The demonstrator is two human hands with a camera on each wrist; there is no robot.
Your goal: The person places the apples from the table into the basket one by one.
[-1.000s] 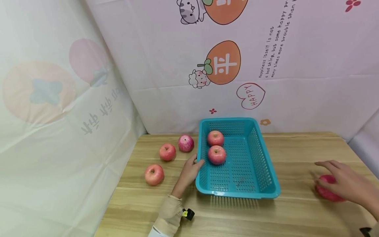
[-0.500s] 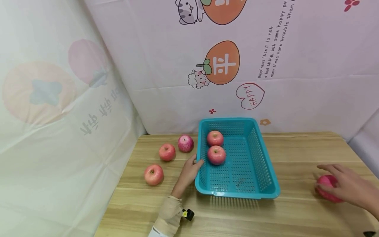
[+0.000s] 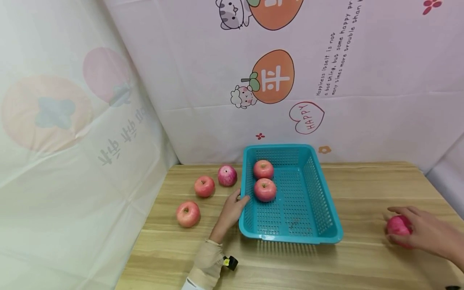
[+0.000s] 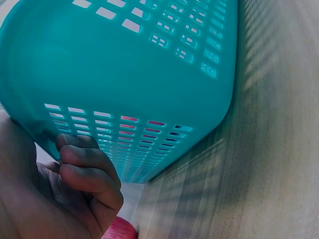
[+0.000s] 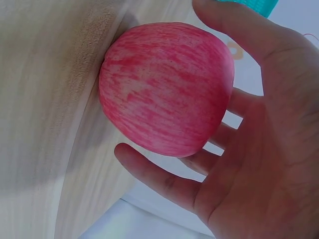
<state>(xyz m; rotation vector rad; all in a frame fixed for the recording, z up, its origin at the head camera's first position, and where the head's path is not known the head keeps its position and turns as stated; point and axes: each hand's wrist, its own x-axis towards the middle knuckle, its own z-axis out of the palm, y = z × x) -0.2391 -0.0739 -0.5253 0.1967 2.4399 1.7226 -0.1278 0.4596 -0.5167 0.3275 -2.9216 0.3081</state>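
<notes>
R hand (image 3: 422,231) curls fingers round a red apple (image 3: 398,225) on the table (image 3: 362,181); L hand (image 3: 232,207) grips the teal basket (image 3: 322,209) rim w/ thumb and fingers.

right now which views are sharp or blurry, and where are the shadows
Head view: even light, sharp, a soft shadow under the basket front edge. Left wrist view: basket wall close, table smeared, slot-patterned shadow on it. Right wrist view: apple fairly sharp, hand close, dark shadow under the apple.
</notes>
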